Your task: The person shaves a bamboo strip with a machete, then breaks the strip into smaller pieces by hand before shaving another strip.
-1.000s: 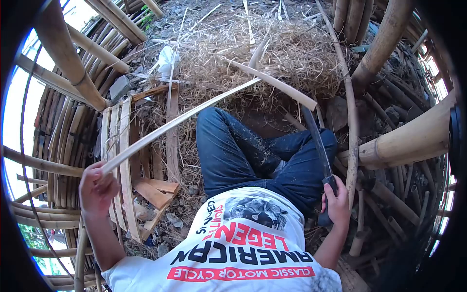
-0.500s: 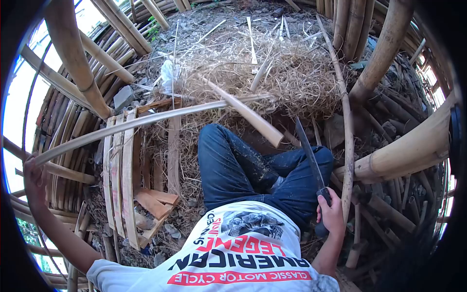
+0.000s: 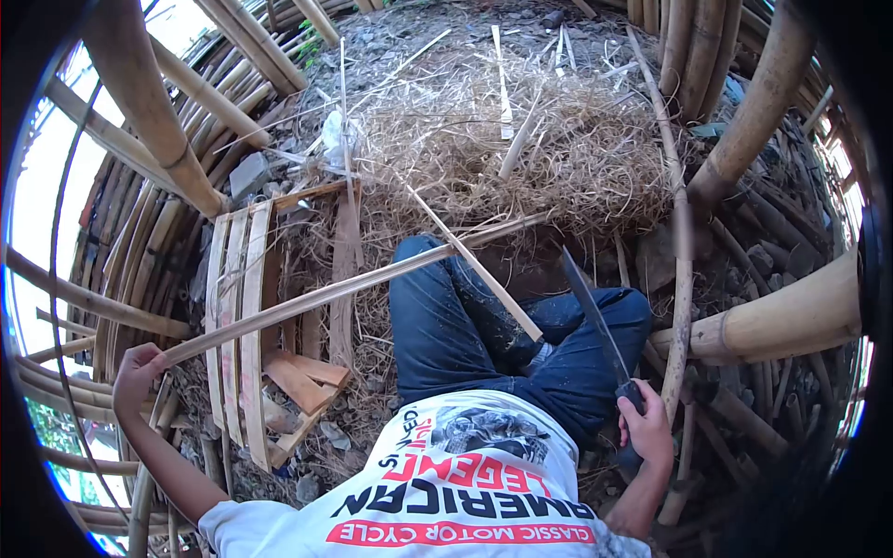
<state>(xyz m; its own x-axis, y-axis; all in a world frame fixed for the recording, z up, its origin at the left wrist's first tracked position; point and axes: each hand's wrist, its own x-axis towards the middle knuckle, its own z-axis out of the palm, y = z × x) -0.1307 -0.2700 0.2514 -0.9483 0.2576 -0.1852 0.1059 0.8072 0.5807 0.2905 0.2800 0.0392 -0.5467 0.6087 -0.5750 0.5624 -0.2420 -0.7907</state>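
My left hand (image 3: 138,379), out at the left, is closed around the near end of a long bamboo strip (image 3: 326,297). The strip runs rightward over a slatted wooden crate and my left knee. Crossing it near its far end is a second, shorter bamboo piece (image 3: 498,290), which slants down toward my lap. On the right, my right hand (image 3: 648,430) grips the black handle of a machete (image 3: 595,312). Its dark blade points up and away across my right knee, apart from both bamboo pieces.
The wooden crate (image 3: 251,325) stands at my left. Ahead lies a heap of fine shavings (image 3: 577,149) with loose strips on it. A thin pole (image 3: 682,260) and thick bamboo culms (image 3: 772,312) are on the right; more bamboo poles (image 3: 167,139) stand at left.
My left hand has moved inward and lower with the strip. The shorter bamboo piece has turned, now showing a narrower side. The machete stays nearly in place, and the view has shifted slightly.
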